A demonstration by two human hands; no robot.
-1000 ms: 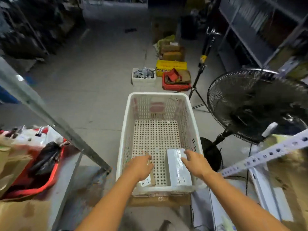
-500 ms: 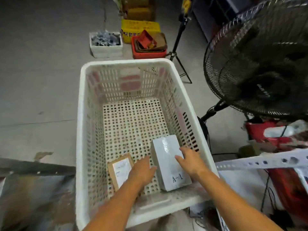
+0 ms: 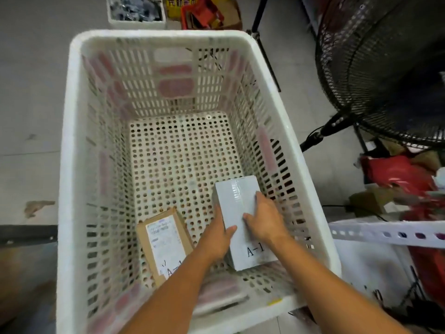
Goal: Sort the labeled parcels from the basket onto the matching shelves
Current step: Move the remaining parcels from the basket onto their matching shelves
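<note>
In the head view, a white perforated plastic basket [image 3: 65, 165] fills the middle of the frame, standing on a grey floor. In its lower right corner lies a pale grey box parcel [image 3: 237, 203] marked "A-1". The left hand [image 3: 218, 237] grips its left edge, thumb on top and fingers down the side. The right hand [image 3: 263, 220] clasps its right edge, thumb on the top face. A brown cardboard parcel with a white label [image 3: 166, 239] lies flat at lower left of the basket floor, apart from both hands.

The step in hand appears to be the pick of the grey one. The next move probably calls for a straight lift clear of the high basket wall, then a carry to the shelf marked A-1. No such label is legible here, though a white perforated shelf rail [image 3: 385, 233] crosses the right.
</note>
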